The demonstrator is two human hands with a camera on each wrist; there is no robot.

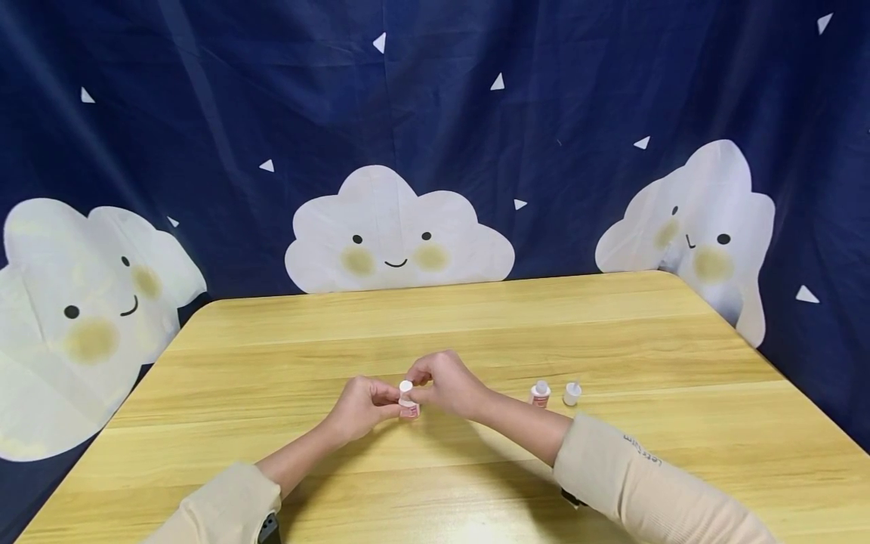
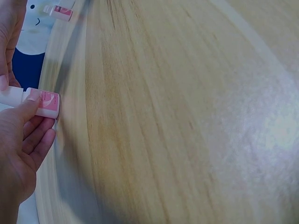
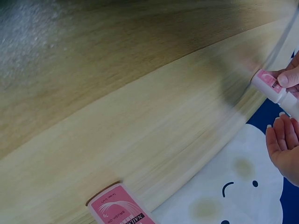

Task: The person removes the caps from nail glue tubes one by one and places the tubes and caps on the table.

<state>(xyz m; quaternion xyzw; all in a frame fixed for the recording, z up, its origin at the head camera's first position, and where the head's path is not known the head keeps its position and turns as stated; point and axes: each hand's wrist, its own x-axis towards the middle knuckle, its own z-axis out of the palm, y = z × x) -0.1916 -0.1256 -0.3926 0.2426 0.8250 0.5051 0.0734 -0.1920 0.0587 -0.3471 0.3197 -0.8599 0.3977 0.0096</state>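
Near the middle of the table, my left hand holds a small white nail glue bottle with a pink label, thumb on the label. My right hand pinches the bottle's white cap from the right. The cap sits on the bottle's neck, and the bottle stands upright on the table. To the right is a second bottle, uncapped, its pale neck showing; its label reads "BRUSH-ON". Beside that one stands a loose white cap with its thin stem pointing up.
A light wood table with rounded far corners lies under everything. Behind it hangs a dark blue curtain with white smiling clouds and small triangles.
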